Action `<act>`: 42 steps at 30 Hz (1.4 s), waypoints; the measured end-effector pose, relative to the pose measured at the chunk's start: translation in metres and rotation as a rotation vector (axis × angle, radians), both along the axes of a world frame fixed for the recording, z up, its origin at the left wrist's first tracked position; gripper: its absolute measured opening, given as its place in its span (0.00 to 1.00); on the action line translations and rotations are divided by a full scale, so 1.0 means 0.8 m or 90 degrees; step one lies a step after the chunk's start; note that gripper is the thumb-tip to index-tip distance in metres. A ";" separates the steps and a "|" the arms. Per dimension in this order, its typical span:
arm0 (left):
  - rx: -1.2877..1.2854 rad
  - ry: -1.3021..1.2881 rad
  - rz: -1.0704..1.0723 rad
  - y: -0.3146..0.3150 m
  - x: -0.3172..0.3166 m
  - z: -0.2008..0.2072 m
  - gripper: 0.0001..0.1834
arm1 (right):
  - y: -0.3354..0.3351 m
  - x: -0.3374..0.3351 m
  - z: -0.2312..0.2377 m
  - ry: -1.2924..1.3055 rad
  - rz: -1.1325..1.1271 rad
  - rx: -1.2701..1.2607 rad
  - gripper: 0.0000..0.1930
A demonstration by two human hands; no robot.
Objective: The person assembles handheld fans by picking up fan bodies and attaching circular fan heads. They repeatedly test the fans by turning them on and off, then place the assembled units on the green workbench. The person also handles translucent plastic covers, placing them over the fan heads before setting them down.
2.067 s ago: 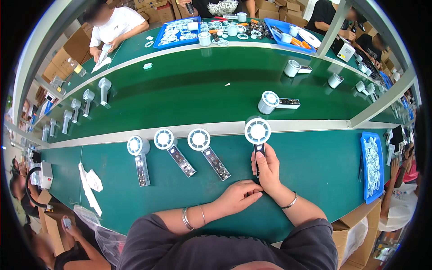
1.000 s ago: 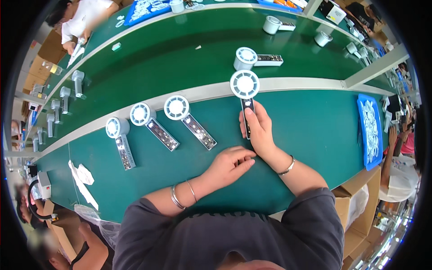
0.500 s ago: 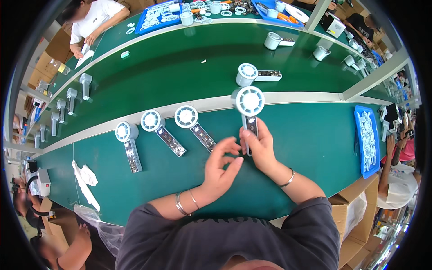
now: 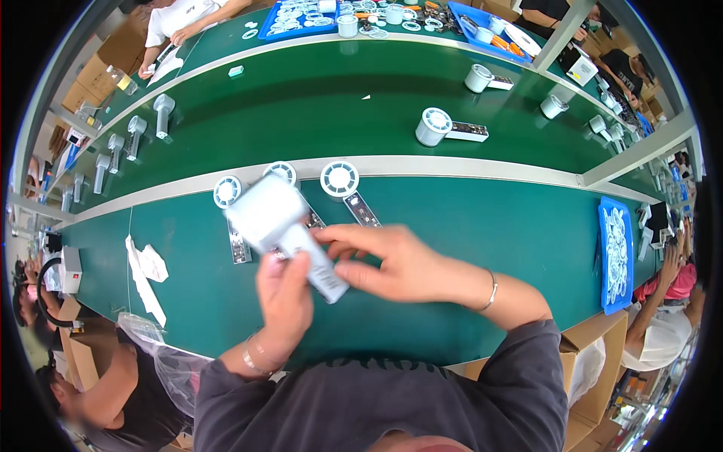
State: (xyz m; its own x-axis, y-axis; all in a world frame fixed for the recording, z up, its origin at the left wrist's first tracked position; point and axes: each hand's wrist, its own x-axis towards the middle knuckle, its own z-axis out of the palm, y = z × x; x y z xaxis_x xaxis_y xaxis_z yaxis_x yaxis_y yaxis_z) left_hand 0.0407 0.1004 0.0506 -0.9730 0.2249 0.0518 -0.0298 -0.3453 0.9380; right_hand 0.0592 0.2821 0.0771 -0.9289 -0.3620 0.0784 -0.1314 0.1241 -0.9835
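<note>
While the rail (image 4: 467, 167) is running from side to side, the left hand (image 4: 285, 297) is gripping the fan (image 4: 267, 211) on the rail's near side, left of its middle! Thumb and fingers are pinching the handle (image 4: 320, 271) close under the head, and the whole fan is tilting, its head leaning toward the rail's left end, its handle slanting back toward the person. Blur is softening the white shell, so fine detail is escaping us. And the right hand (image 4: 395, 260)? It is hovering just beside the handle, thumb and fingers spreading apart; whether the fingertips are pressing on it, I am not able to tell.

Three more fans (image 4: 339, 179) are lying in a row along the rail's near edge, heads toward it, handles pointing away, and the held one is covering parts of two. Across the rail, another fan (image 4: 434, 126) is resting right of the middle, its handle aiming toward the rail's right end.

Near that right end, on the near side, a blue tray (image 4: 605, 264) is holding a heap of white rings (image 4: 617, 245). Toward the rail's left end, on the near side, a white scrap (image 4: 153, 265) is lying on the bench (image 4: 489, 241). Well beyond the rail, someone's white shirt (image 4: 188, 19) is showing.
</note>
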 end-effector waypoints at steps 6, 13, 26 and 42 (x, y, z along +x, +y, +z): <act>-0.344 0.144 0.276 -0.119 -0.077 0.005 0.12 | 0.176 -0.103 -0.061 0.332 -0.466 0.541 0.21; -0.488 -0.021 0.310 -0.239 -0.146 -0.091 0.10 | 0.285 -0.117 -0.134 0.134 -0.391 0.712 0.16; -0.614 -0.035 0.213 -0.232 -0.162 -0.102 0.12 | 0.349 0.118 -0.107 -0.014 -0.832 0.730 0.14; -0.660 0.040 0.275 -0.219 -0.168 -0.113 0.13 | 0.372 -0.084 -0.058 0.370 -0.634 0.948 0.17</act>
State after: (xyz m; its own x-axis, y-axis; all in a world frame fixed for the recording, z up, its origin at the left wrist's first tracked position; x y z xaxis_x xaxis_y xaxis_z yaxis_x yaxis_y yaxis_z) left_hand -0.0940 -0.0745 -0.0396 -0.9821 -0.1669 0.0875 -0.0387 0.6328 0.7734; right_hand -0.0082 0.5801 0.0307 -0.7912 0.1613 0.5899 0.2838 0.9513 0.1205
